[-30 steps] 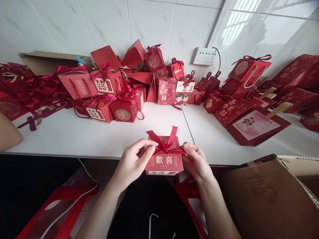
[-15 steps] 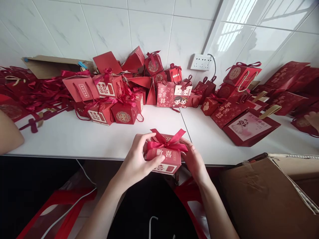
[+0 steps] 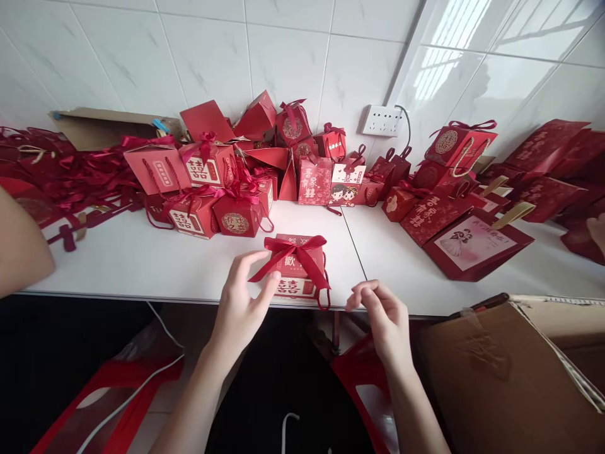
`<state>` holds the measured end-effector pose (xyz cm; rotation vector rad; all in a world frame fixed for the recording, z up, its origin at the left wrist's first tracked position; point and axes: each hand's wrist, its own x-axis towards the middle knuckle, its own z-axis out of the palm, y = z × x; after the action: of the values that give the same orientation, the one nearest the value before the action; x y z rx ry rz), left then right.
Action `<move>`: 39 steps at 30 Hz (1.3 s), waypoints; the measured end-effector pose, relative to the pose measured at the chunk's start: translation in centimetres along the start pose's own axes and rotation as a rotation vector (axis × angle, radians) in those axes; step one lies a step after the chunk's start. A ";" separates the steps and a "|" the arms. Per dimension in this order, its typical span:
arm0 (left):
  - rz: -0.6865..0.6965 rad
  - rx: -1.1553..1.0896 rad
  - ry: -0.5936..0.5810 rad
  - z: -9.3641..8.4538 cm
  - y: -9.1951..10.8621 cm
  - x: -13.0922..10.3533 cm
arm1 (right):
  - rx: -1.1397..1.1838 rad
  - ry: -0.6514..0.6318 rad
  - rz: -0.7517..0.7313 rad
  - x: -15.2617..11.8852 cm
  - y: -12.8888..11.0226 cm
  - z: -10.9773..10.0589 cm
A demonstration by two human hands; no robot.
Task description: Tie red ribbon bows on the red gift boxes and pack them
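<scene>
Head view, ribboned box [image 3: 293, 285], close beside left grip [image 3: 243, 306]

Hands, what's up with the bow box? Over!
Left hand open beside bow box, touch unclear. Right hand apart, loosely curled. Bow box at table's front edge. More boxes behind, apart.

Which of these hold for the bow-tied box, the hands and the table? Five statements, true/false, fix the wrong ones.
1. The red cardboard box with white-panelled front sits on the white flat tabletop. True.
2. The left hand is nearer that box than the right hand is. True.
3. The right hand grips the box. False: a visible gap separates them.
4. The box's bow is gold. False: it is a red satin bow.
5. A dark cable hangs at the white rectangular wall socket. True.
</scene>
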<state>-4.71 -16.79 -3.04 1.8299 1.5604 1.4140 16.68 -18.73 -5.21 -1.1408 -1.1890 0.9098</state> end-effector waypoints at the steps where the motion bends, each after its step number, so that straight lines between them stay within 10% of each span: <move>1: -0.020 -0.002 -0.035 0.2 -0.1 0.1 | -0.048 0.007 -0.031 0.3 0.1 0.3; 11: 0.161 0.081 0.126 0.7 -0.3 -0.4 | -0.252 0.008 -0.125 -0.2 -1.0 2.8; 16: 0.452 0.140 -0.038 -0.1 0.9 -1.2 | -0.178 -0.370 0.034 -1.6 -1.5 5.4; 20: 0.550 0.138 -0.184 -1.3 1.3 -1.5 | -0.050 -0.386 0.149 -0.9 -1.6 7.0; 25: 0.440 0.043 0.015 -2.1 2.4 2.4 | -0.029 -0.425 0.160 0.1 -2.0 7.8; 31: 0.283 0.236 -0.411 -0.1 1.7 7.7 | -0.063 -0.463 0.183 -0.5 -1.0 7.7; 39: 0.254 0.031 -0.443 0.9 0.0 7.0 | 0.029 -0.217 0.264 -0.7 -0.4 4.1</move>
<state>-4.67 -10.26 -0.32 2.2322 1.1659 0.9823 12.53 -18.72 -5.02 -1.2168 -1.2114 1.2748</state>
